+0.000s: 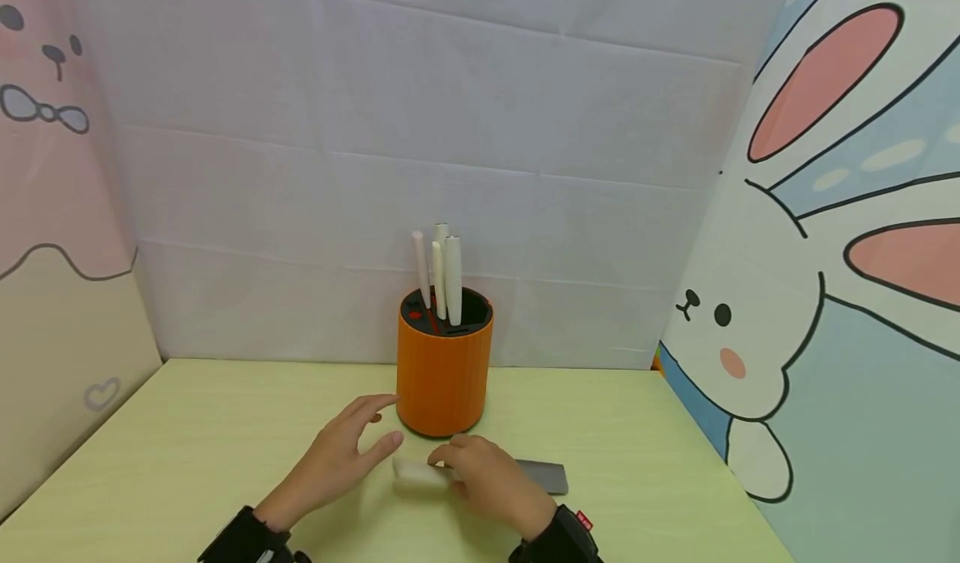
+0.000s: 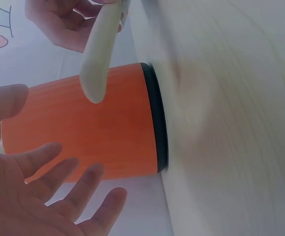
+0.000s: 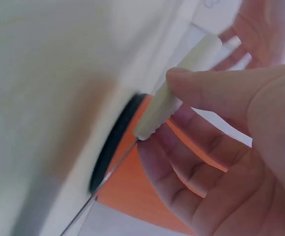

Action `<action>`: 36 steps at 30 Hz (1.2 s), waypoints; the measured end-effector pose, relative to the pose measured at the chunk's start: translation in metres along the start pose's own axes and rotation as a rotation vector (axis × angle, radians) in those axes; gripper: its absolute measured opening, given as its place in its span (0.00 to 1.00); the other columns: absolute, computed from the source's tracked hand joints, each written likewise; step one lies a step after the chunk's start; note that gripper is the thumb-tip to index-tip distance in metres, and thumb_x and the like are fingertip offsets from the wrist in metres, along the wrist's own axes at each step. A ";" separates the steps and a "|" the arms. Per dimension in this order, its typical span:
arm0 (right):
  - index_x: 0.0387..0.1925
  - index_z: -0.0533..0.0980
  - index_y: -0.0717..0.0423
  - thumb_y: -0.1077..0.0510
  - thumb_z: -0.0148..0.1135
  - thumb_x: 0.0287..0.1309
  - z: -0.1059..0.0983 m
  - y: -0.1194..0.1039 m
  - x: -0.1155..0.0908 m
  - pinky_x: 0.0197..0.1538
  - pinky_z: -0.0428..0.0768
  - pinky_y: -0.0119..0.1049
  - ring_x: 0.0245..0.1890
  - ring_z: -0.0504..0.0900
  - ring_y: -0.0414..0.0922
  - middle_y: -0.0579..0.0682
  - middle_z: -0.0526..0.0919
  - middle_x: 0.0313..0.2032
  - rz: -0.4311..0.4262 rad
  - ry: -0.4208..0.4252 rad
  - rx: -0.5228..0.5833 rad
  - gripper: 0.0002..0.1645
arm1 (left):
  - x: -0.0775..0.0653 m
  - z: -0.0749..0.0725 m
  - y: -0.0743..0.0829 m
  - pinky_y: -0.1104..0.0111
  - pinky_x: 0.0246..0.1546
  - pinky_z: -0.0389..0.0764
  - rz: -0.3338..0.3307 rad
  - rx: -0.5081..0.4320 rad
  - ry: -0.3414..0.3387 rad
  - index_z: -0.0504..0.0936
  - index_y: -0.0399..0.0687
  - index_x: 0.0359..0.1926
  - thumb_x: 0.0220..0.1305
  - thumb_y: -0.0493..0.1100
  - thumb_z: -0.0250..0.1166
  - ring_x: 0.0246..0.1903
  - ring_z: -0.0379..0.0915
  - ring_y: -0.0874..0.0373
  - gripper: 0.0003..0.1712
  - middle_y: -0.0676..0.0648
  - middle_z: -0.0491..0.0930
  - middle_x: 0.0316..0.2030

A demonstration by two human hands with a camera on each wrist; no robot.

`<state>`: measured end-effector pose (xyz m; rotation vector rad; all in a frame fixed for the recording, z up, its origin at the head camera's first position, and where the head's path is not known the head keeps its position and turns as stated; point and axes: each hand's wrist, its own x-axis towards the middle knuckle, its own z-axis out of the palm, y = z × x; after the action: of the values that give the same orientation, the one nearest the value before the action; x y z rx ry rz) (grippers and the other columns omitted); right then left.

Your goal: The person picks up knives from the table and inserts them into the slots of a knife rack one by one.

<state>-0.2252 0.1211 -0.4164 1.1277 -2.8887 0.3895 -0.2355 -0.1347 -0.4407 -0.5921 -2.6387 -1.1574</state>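
Observation:
My right hand [image 1: 491, 480] pinches the pale handle of a kitchen knife [image 1: 420, 473], its thumb on one side and fingers on the other. The knife lies across the view over the table, handle to the left; its broad, square-ended grey blade [image 1: 546, 477] shows past the hand on the right, and the hand hides its middle. My left hand [image 1: 341, 455] holds nothing, its fingers spread beside the handle's end. Behind both hands stands an orange round knife block [image 1: 444, 380]; in the left wrist view the handle [image 2: 99, 59] overlaps it.
Several white-handled tools [image 1: 453, 280] stand in the block's black top. The pale yellow table [image 1: 225, 430] meets a white cloth backdrop [image 1: 300, 213] at the back. Cartoon-printed panels flank it, one with a rabbit [image 1: 750, 321] on the right.

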 end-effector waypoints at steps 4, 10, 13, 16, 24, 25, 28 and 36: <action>0.54 0.85 0.49 0.66 0.74 0.64 -0.014 0.004 -0.003 0.49 0.82 0.29 0.42 0.81 0.35 0.41 0.84 0.42 0.001 0.033 0.066 0.19 | 0.000 -0.001 0.000 0.45 0.56 0.82 0.004 -0.004 0.001 0.74 0.53 0.75 0.75 0.59 0.67 0.62 0.77 0.48 0.34 0.49 0.74 0.70; 0.55 0.84 0.52 0.69 0.72 0.64 -0.031 0.010 -0.010 0.49 0.84 0.32 0.42 0.81 0.37 0.45 0.85 0.45 -0.027 0.131 0.174 0.19 | 0.000 -0.001 0.001 0.45 0.58 0.82 0.005 -0.013 -0.013 0.74 0.52 0.75 0.75 0.62 0.65 0.63 0.76 0.47 0.35 0.49 0.74 0.70; 0.54 0.83 0.52 0.70 0.72 0.64 -0.038 0.013 -0.013 0.48 0.84 0.33 0.43 0.81 0.38 0.45 0.85 0.47 -0.045 0.178 0.235 0.20 | 0.000 -0.001 0.002 0.44 0.58 0.82 -0.001 -0.020 -0.021 0.73 0.52 0.75 0.75 0.62 0.65 0.64 0.76 0.46 0.35 0.48 0.74 0.70; 0.55 0.82 0.52 0.70 0.71 0.66 -0.046 0.016 -0.015 0.49 0.86 0.37 0.43 0.82 0.38 0.45 0.85 0.47 -0.037 0.207 0.293 0.20 | 0.000 0.000 0.002 0.43 0.58 0.82 -0.004 -0.023 -0.026 0.74 0.52 0.75 0.75 0.63 0.65 0.64 0.76 0.46 0.36 0.47 0.74 0.70; 0.60 0.80 0.51 0.69 0.71 0.66 -0.061 0.019 -0.022 0.46 0.87 0.33 0.42 0.84 0.42 0.45 0.84 0.47 -0.020 0.300 0.382 0.24 | 0.000 0.003 0.000 0.43 0.60 0.81 0.001 -0.018 -0.026 0.74 0.53 0.75 0.75 0.61 0.66 0.63 0.77 0.47 0.35 0.48 0.74 0.71; 0.61 0.80 0.51 0.70 0.71 0.66 -0.063 0.018 -0.022 0.46 0.87 0.33 0.42 0.84 0.42 0.45 0.84 0.47 -0.021 0.319 0.393 0.25 | 0.000 0.003 0.000 0.43 0.60 0.81 0.000 -0.019 -0.026 0.74 0.53 0.75 0.75 0.60 0.67 0.63 0.77 0.47 0.34 0.48 0.74 0.71; 0.63 0.79 0.51 0.70 0.72 0.65 -0.068 0.015 -0.024 0.47 0.88 0.34 0.44 0.85 0.43 0.44 0.84 0.50 -0.024 0.378 0.424 0.28 | 0.000 0.003 0.000 0.42 0.60 0.81 -0.002 -0.019 -0.027 0.74 0.53 0.75 0.75 0.60 0.67 0.63 0.77 0.47 0.34 0.48 0.74 0.71; 0.65 0.78 0.52 0.69 0.72 0.65 -0.073 0.008 -0.027 0.49 0.89 0.38 0.47 0.85 0.44 0.46 0.85 0.50 -0.032 0.526 0.515 0.28 | -0.001 0.003 0.001 0.43 0.61 0.80 -0.008 -0.030 -0.032 0.74 0.54 0.75 0.75 0.60 0.67 0.64 0.76 0.47 0.34 0.49 0.74 0.71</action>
<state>-0.2165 0.1620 -0.3503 0.9197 -2.3568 1.2638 -0.2344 -0.1319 -0.4420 -0.6118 -2.6567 -1.2021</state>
